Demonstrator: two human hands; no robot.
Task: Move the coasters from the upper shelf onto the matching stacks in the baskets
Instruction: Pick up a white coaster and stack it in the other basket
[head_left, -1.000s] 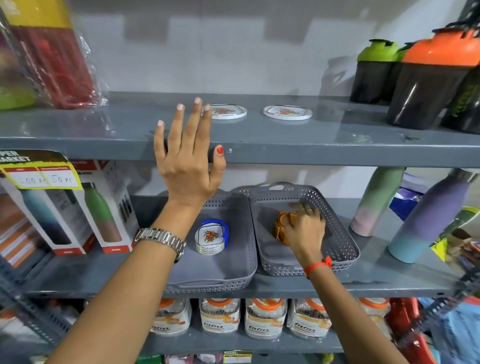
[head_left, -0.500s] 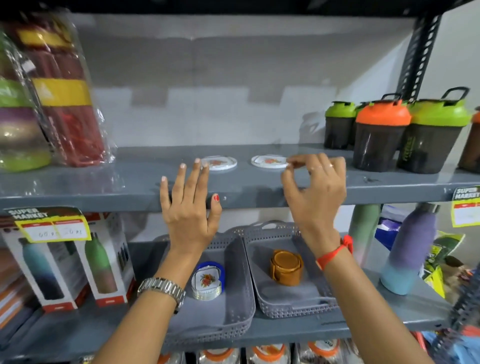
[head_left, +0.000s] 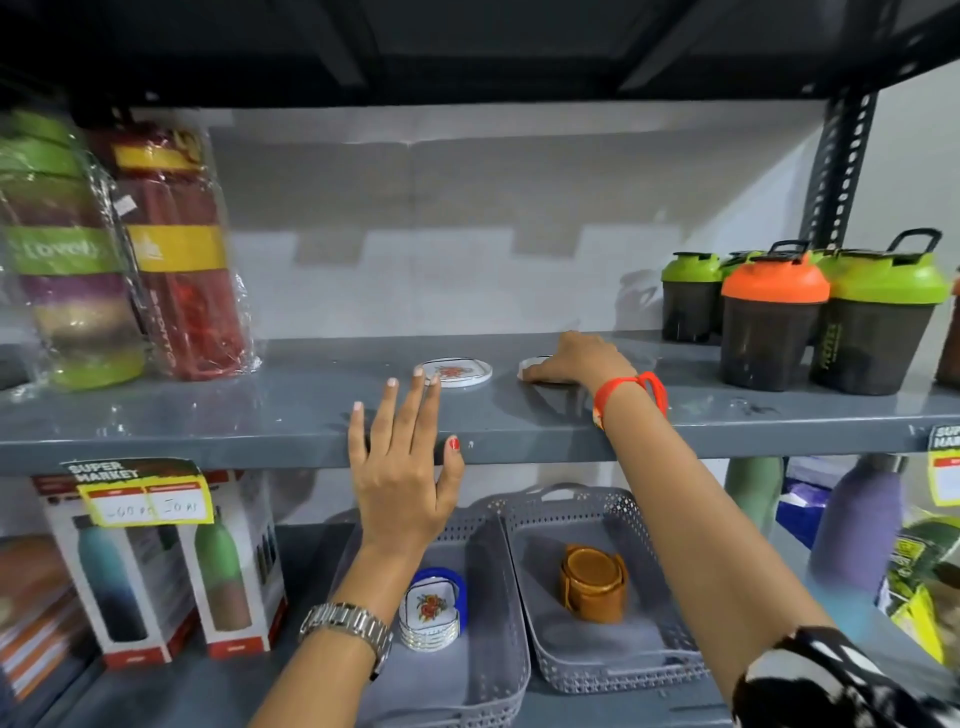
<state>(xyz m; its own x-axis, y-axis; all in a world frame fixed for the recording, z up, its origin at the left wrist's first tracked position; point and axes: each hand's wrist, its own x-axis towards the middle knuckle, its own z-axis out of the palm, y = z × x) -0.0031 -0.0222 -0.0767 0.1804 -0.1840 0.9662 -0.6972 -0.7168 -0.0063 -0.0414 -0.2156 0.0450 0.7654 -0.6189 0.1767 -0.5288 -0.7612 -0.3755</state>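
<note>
Two round white floral coasters lie on the upper grey shelf. The left coaster lies bare, just beyond the fingertips of my left hand, which is open and flat against the shelf's front edge. My right hand rests on top of the right coaster, hiding most of it; whether the fingers grip it is unclear. Below, the left grey basket holds a stack of white floral coasters in a blue holder. The right grey basket holds a stack of brown coasters.
Wrapped stacked containers and red bottles stand at the upper shelf's left; green and orange-lidded shakers at its right. Boxed bottles stand left of the baskets, pastel bottles to the right.
My right hand has gone from the brown stack in the right basket up to the upper shelf and come down on the right coaster. The camera has tilted upward. My left hand has stayed at the shelf edge.
</note>
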